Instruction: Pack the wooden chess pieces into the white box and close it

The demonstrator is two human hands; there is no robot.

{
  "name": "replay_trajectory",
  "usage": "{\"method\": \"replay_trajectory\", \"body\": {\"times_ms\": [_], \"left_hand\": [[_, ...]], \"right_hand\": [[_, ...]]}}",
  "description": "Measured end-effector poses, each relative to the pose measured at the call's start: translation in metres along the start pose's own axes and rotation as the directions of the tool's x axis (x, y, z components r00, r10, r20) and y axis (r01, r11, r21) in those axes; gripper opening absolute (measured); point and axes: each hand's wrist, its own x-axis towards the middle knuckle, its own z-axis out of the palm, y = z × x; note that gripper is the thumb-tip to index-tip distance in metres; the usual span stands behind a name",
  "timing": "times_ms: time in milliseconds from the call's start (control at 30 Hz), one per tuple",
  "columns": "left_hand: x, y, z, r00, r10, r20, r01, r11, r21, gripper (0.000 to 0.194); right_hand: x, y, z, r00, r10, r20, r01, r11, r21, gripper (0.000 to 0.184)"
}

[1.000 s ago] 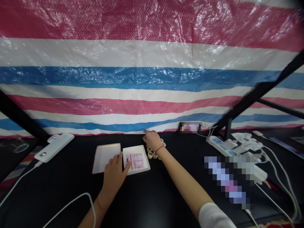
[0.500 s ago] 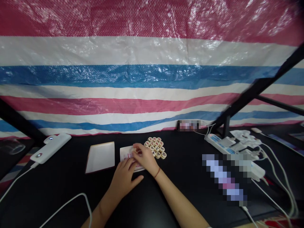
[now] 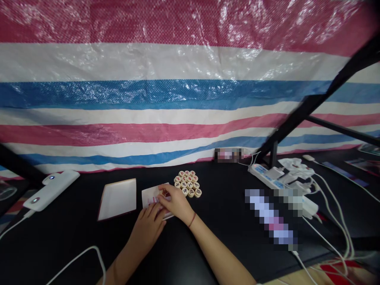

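Observation:
Both my hands are on a flat white thing with pink print (image 3: pixel 148 196), perhaps a box or a folded sheet, in the middle of the table. My left hand (image 3: pixel 147 224) lies across its near part, fingers stretched out and close together. Over its right side bends my right hand (image 3: pixel 175 202), thumb and fingertips brought together near the top of the print. Whether they pinch the printed thing or something small is hidden. Just beyond my right hand stand round Chinese chess pieces (image 3: pixel 187 184), in rows and stacked, with red and black characters.
Left of my hands lies an open shallow box part (image 3: pixel 118 199) with a white inside. A white device (image 3: pixel 51 190) with a cable is farther left. On the right are a power strip (image 3: pixel 274 180) with plugs and cords, and a blurred-out phone-like thing (image 3: pixel 270 217). A striped tarp (image 3: pixel 166 95) hangs behind.
My view has turned slightly right, so everything sits a little farther left. My left thumb, spread out before, now lies closer to the fingers. My right hand stays over the printed thing.

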Motion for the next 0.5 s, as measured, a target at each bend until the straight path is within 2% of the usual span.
{"method": "replay_trajectory", "body": {"times_ms": [133, 233, 333, 400, 500], "left_hand": [[0.001, -0.003, -0.016, 0.998, 0.019, -0.066, -0.023, 0.998, -0.064, 0.032], [0.013, -0.02, -0.034, 0.995, -0.02, -0.096, 0.008, 0.993, -0.12, 0.025], [0.032, -0.04, -0.046, 0.968, -0.2, -0.151, 0.19, 0.979, -0.073, 0.032], [0.044, -0.048, -0.047, 0.953, -0.289, -0.089, 0.289, 0.957, -0.014, 0.037], [0.056, -0.048, -0.044, 0.914, -0.405, 0.033, 0.403, 0.913, 0.066, 0.035]], "right_hand": [[-0.001, 0.002, -0.002, 1.0, 0.002, -0.008, -0.002, 1.0, 0.002, 0.026], [0.001, 0.003, -0.002, 0.998, -0.04, -0.043, 0.04, 0.999, -0.005, 0.027], [0.004, 0.001, 0.005, 0.995, -0.098, -0.018, 0.097, 0.994, -0.045, 0.023], [0.006, -0.001, 0.013, 0.99, -0.133, 0.05, 0.137, 0.986, -0.093, 0.021], [0.007, -0.001, 0.024, 0.975, -0.163, 0.154, 0.186, 0.97, -0.154, 0.02]]}}
